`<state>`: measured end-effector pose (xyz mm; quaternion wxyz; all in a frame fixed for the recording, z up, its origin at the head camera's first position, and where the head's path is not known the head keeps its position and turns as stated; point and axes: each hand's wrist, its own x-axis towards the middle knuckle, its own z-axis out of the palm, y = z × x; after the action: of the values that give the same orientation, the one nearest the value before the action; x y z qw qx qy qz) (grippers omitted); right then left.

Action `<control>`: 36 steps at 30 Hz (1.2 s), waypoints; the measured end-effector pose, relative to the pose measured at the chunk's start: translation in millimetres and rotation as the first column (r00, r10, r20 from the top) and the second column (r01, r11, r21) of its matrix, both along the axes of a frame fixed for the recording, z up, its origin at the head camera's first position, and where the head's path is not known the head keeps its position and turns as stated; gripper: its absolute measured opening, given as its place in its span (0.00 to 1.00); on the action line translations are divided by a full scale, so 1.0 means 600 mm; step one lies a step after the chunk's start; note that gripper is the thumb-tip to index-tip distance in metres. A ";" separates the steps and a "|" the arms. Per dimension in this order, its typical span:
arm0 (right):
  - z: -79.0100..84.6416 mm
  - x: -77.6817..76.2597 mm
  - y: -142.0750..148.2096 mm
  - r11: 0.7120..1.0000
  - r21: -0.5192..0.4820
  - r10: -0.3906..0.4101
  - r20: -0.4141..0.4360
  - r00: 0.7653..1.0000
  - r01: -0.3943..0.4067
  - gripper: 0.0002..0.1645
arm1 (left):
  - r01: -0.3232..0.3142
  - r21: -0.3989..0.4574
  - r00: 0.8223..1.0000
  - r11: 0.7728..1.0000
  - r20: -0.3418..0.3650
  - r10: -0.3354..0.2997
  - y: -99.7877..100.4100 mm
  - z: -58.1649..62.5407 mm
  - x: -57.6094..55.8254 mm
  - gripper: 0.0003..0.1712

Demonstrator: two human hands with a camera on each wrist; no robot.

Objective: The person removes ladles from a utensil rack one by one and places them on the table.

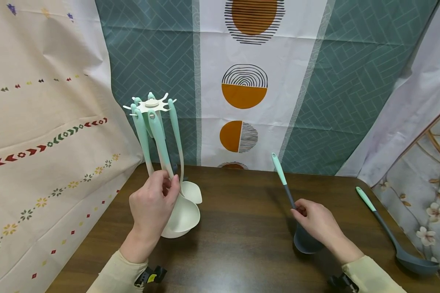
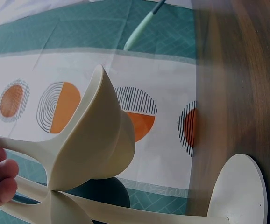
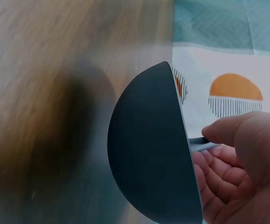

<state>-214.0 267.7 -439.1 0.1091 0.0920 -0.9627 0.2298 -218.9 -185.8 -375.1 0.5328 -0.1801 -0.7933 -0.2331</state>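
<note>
On the left stands a white utensil rack (image 1: 152, 103) hung with several mint-handled cream utensils. My left hand (image 1: 152, 203) pinches the neck of a cream ladle (image 1: 185, 215) hanging at its front. In the left wrist view, that ladle's bowl (image 2: 86, 140) is large, with the fingers at its neck. My right hand (image 1: 317, 219) holds a dark grey ladle (image 1: 305, 242) by its stem, mint handle slanting up and bowl low over the table. In the right wrist view, thumb and fingers close round the stem behind the dark bowl (image 3: 149, 149).
Another dark grey ladle (image 1: 416, 262) with a mint handle lies along the table's right edge. The brown wooden table (image 1: 238, 244) meets a patterned cloth (image 1: 154, 49) at the back. More cloth hangs at both sides. The rack's round white base (image 2: 240, 186) rests on the table.
</note>
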 end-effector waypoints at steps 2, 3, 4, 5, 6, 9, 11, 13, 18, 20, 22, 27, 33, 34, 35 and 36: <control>-0.001 0.003 0.010 1.000 0.008 -0.006 0.008 1.000 0.006 0.05 | 0.006 0.005 1.000 1.000 -0.009 -0.006 0.001 0.000 0.000 0.09; -0.002 0.004 0.016 1.000 0.011 -0.011 0.014 1.000 0.011 0.04 | 0.005 0.004 1.000 1.000 -0.009 -0.005 0.001 0.000 0.000 0.09; -0.003 0.006 0.021 1.000 0.017 -0.015 0.018 1.000 0.015 0.05 | 0.005 0.003 1.000 1.000 -0.009 -0.005 0.001 0.000 0.000 0.09; -0.003 0.007 0.027 1.000 0.020 -0.021 0.022 1.000 0.021 0.05 | 0.006 0.005 1.000 1.000 -0.011 -0.006 0.001 -0.001 0.000 0.09; -0.004 0.009 0.033 0.999 0.026 -0.028 0.025 0.999 0.027 0.05 | 0.007 0.005 1.000 1.000 -0.010 -0.007 0.001 -0.001 0.000 0.09; -0.005 0.014 0.050 0.998 0.037 -0.044 0.036 0.998 0.043 0.05 | 0.003 0.004 1.000 1.000 -0.004 -0.003 0.001 0.000 0.000 0.10; -0.005 0.017 0.061 0.997 0.048 -0.055 0.041 0.998 0.053 0.06 | 0.008 0.014 1.000 1.000 -0.012 -0.007 0.001 0.000 0.000 0.10; -0.006 0.019 0.071 0.996 0.058 -0.064 0.047 0.997 0.062 0.06 | 0.012 0.021 1.000 1.000 -0.020 -0.012 0.001 -0.001 -0.001 0.11; -0.007 0.022 0.092 0.993 0.086 -0.081 0.051 0.995 0.076 0.07 | 0.012 0.020 1.000 1.000 -0.017 -0.012 0.000 -0.001 -0.001 0.12; -0.006 0.023 0.099 0.993 0.091 -0.084 0.058 0.995 0.078 0.07 | 0.006 0.013 1.000 1.000 -0.003 -0.006 -0.001 -0.002 0.000 0.12; -0.004 0.024 0.105 0.992 0.093 -0.088 0.065 0.994 0.082 0.07 | -0.001 0.002 1.000 1.000 0.012 0.001 -0.002 -0.002 0.001 0.12; 0.003 0.025 0.122 0.990 0.109 -0.098 0.086 0.991 0.089 0.09 | 0.001 0.005 1.000 1.000 0.007 -0.001 -0.001 -0.002 0.000 0.12; 0.003 0.023 0.146 0.986 0.139 -0.112 0.124 0.986 0.094 0.12 | 0.007 0.014 1.000 1.000 -0.014 -0.007 0.000 0.000 -0.001 0.11; 0.003 0.023 0.150 0.985 0.145 -0.115 0.128 0.985 0.096 0.11 | 0.005 0.011 1.000 1.000 -0.012 -0.005 0.000 0.000 -0.001 0.11; 0.003 0.023 0.154 0.984 0.149 -0.117 0.131 0.984 0.097 0.11 | 0.004 0.010 1.000 1.000 -0.011 -0.004 0.000 0.000 -0.001 0.11; 0.003 0.023 0.158 0.983 0.155 -0.118 0.138 0.983 0.097 0.12 | 0.003 0.009 1.000 1.000 -0.011 -0.003 0.001 0.000 -0.001 0.11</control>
<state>-200.2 362.7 -437.3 0.0433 0.0305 -0.9861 0.1577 -219.2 -185.4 -374.9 0.5375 -0.1802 -0.7891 -0.2364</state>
